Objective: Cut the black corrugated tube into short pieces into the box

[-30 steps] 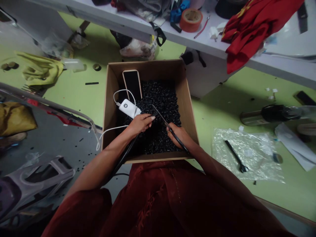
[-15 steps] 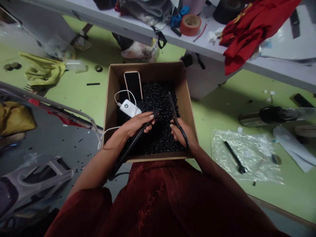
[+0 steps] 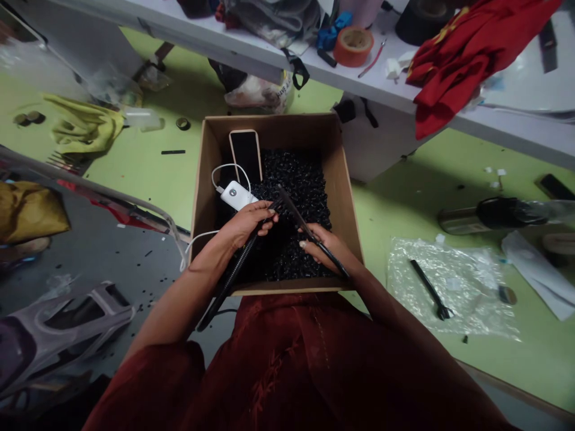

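The left hand (image 3: 251, 222) has its grip closed around a long, ribbed black tube (image 3: 232, 273), and the right hand (image 3: 326, 242) has its grip clamped on slim dark scissors (image 3: 294, 208), pointed near the tube's upper end, above small glossy black pieces (image 3: 299, 179) filling a brown cardboard box (image 3: 345, 194).

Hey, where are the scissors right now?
In the head view, the scissors are in the right hand, over the black pieces in the cardboard box.
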Action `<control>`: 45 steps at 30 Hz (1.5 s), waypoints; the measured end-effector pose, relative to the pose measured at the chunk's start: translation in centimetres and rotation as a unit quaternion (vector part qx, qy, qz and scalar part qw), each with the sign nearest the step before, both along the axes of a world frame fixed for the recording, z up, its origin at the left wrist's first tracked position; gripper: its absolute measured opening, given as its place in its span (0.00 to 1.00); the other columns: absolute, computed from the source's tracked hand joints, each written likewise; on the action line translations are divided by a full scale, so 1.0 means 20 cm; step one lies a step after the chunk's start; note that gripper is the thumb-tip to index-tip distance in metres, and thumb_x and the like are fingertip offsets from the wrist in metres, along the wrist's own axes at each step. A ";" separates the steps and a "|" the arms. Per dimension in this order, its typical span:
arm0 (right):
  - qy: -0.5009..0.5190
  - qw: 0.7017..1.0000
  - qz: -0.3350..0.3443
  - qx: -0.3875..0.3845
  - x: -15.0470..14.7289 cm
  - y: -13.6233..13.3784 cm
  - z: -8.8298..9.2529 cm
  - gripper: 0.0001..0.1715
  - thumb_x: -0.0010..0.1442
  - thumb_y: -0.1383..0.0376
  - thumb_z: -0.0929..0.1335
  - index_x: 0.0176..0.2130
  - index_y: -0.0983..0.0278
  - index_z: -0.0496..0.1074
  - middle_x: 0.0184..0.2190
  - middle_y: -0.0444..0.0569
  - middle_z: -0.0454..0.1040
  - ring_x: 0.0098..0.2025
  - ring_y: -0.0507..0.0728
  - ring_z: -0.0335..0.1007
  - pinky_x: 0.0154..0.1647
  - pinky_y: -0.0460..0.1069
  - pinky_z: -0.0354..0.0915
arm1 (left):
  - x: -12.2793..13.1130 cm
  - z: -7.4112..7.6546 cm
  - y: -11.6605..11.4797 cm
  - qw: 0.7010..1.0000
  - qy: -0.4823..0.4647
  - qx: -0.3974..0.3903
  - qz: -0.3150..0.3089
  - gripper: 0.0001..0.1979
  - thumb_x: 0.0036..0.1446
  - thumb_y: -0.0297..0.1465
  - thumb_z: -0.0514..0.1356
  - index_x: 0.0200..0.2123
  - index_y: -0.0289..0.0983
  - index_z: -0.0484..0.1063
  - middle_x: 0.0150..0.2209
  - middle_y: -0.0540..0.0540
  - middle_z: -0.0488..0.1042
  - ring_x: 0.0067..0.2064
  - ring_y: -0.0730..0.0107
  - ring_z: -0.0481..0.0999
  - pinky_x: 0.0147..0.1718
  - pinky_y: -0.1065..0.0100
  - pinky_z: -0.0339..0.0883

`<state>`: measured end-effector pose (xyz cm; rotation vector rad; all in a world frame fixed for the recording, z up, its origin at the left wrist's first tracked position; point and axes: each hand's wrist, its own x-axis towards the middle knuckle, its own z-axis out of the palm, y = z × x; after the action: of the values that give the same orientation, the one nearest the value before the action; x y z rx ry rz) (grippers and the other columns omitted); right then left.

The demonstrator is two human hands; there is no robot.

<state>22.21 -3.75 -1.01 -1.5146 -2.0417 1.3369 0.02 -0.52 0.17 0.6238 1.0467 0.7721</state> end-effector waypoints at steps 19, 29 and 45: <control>0.012 0.992 -0.120 -0.025 0.02 0.02 -0.06 0.22 0.58 0.53 0.64 0.49 0.61 0.67 0.26 0.44 0.71 0.25 0.53 0.68 0.29 0.48 0.66 | 0.03 0.00 0.00 0.999 -0.017 -0.022 -0.025 0.15 0.59 0.25 0.56 0.50 0.30 0.66 0.27 0.48 0.71 0.18 0.82 0.63 0.14 0.76 0.52; 0.022 0.998 -0.060 0.010 0.01 0.02 -0.07 0.26 0.58 0.52 0.65 0.51 0.60 0.60 0.40 0.49 0.72 0.39 0.57 0.71 0.44 0.54 0.66 | 0.00 -0.01 0.01 0.998 -0.059 0.003 -0.010 0.12 0.56 0.28 0.60 0.43 0.30 0.67 0.29 0.46 0.73 0.18 0.82 0.62 0.13 0.77 0.49; 0.007 1.000 -0.021 0.009 0.01 0.02 -0.08 0.29 0.58 0.51 0.65 0.54 0.61 0.60 0.42 0.52 0.72 0.39 0.58 0.71 0.41 0.54 0.66 | 0.01 -0.02 0.01 0.995 -0.088 0.005 -0.037 0.15 0.54 0.30 0.62 0.44 0.31 0.68 0.29 0.48 0.73 0.18 0.84 0.61 0.12 0.78 0.49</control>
<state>22.40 -3.45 -2.60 -1.5281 -1.9962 1.3059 0.15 -0.37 -0.14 0.5894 0.8539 0.7545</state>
